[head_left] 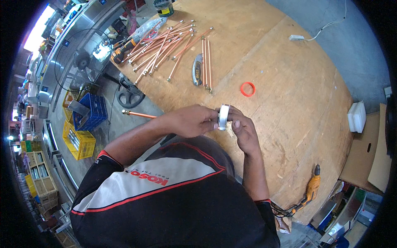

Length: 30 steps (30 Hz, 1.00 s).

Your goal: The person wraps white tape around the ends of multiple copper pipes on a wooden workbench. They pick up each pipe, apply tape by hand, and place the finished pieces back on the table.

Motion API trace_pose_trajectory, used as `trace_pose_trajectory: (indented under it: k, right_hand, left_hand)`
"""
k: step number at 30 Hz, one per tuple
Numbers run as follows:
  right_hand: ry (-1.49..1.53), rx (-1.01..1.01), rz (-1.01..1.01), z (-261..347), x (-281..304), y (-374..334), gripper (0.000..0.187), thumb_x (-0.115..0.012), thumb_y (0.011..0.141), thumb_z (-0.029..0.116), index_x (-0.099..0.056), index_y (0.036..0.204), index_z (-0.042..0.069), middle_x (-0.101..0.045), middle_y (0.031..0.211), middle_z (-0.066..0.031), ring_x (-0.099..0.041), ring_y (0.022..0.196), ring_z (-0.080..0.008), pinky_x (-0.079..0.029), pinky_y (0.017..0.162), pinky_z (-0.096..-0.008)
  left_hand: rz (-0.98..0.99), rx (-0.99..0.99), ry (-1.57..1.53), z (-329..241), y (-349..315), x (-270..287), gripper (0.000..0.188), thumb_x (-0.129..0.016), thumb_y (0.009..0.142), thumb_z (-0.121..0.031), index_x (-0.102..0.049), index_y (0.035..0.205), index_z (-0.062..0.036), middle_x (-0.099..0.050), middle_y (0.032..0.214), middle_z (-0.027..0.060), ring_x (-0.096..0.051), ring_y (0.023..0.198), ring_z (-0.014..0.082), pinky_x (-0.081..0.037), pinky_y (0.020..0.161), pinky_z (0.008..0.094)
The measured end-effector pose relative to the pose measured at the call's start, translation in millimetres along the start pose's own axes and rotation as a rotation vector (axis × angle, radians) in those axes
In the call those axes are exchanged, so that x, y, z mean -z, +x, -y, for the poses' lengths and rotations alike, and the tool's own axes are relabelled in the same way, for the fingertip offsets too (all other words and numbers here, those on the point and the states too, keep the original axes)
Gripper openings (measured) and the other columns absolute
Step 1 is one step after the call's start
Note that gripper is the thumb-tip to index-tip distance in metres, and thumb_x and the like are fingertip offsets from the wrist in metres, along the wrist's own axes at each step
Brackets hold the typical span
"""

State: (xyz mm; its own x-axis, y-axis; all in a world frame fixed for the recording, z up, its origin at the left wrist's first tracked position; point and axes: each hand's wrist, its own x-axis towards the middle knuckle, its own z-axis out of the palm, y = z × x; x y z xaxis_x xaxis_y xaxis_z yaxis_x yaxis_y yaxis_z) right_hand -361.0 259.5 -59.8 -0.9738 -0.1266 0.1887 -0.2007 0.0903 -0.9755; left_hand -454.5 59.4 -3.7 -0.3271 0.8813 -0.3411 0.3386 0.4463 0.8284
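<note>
Just in front of my body, a white roll of thread seal tape point(223, 117) stands on edge between my hands. My right hand point(245, 131) is closed on it, fingers behind and thumb at its near side. My left hand point(193, 120) is closed, its fingertips against the roll's left side. A copper tube point(142, 114) with a metal nut on its end sticks out leftward from behind my left wrist, in line with that hand. The tube's other end is hidden by my fingers. Beyond my right hand, a red plastic ring point(248, 89) lies on the wooden table.
Several copper tubes point(163, 47) with end nuts lie piled at the far left of the table point(289, 107). A utility knife point(197, 70) rests beside a few aligned tubes. At the near right lies an orange drill point(313, 188). A fan point(82, 60) and crates point(89, 109) stand left.
</note>
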Motion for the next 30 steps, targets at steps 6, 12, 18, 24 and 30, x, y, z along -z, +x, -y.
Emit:
trace_pose_trajectory:
  k: [6,12,18,24,30]
  right_hand:
    - [0.004,0.018,0.032,7,-7,4,0.073,-0.043,0.093,0.065,-0.071,0.102,-0.002,-0.067,0.118,-0.02,-0.053,0.125,-0.0344,-0.026,0.116,-0.0484]
    - [0.016,0.057,-0.003,3,-2,-5,0.059,-0.056,0.09,0.058,-0.071,0.098,0.002,-0.07,0.109,-0.0172,-0.053,0.125,-0.0365,-0.03,0.114,-0.0493]
    - [-0.013,-0.069,0.034,4,-3,-13,0.076,-0.044,0.092,0.068,-0.072,0.095,-0.002,-0.07,0.109,-0.0159,-0.052,0.124,-0.0327,-0.032,0.111,-0.0478]
    - [-0.001,-0.03,-0.082,-9,1,-11,0.065,-0.052,0.092,0.062,-0.071,0.095,0.0,-0.071,0.104,-0.0145,-0.053,0.123,-0.0364,-0.033,0.11,-0.0469]
    - [-0.083,0.03,-0.092,-2,2,-4,0.065,-0.052,0.091,0.061,-0.07,0.102,-0.001,-0.068,0.112,-0.0184,-0.052,0.125,-0.0388,-0.028,0.114,-0.0496]
  left_hand:
    - [-0.175,-0.021,0.031,36,15,-16,0.023,-0.052,0.097,-0.018,-0.062,0.104,0.0018,-0.065,0.08,0.0162,-0.065,0.071,0.0291,-0.05,0.068,0.0401]
    - [-0.269,0.124,-0.25,13,12,0,0.02,-0.052,0.098,-0.015,-0.062,0.103,0.0013,-0.062,0.074,0.0094,-0.059,0.064,0.0156,-0.048,0.061,0.0326]
    - [-0.342,0.079,-0.3,19,9,8,0.019,-0.051,0.102,-0.018,-0.057,0.098,-0.0007,-0.051,0.067,0.0023,-0.05,0.06,0.0113,-0.041,0.056,0.0293]
    - [-0.108,0.064,-0.339,6,2,6,0.021,-0.054,0.102,-0.022,-0.058,0.097,-0.0016,-0.052,0.066,0.0019,-0.05,0.061,0.0117,-0.042,0.056,0.0303]
    - [-0.012,0.086,-0.259,2,4,6,0.023,-0.055,0.101,-0.024,-0.06,0.096,-0.0014,-0.053,0.066,0.0027,-0.051,0.061,0.0129,-0.043,0.057,0.0319]
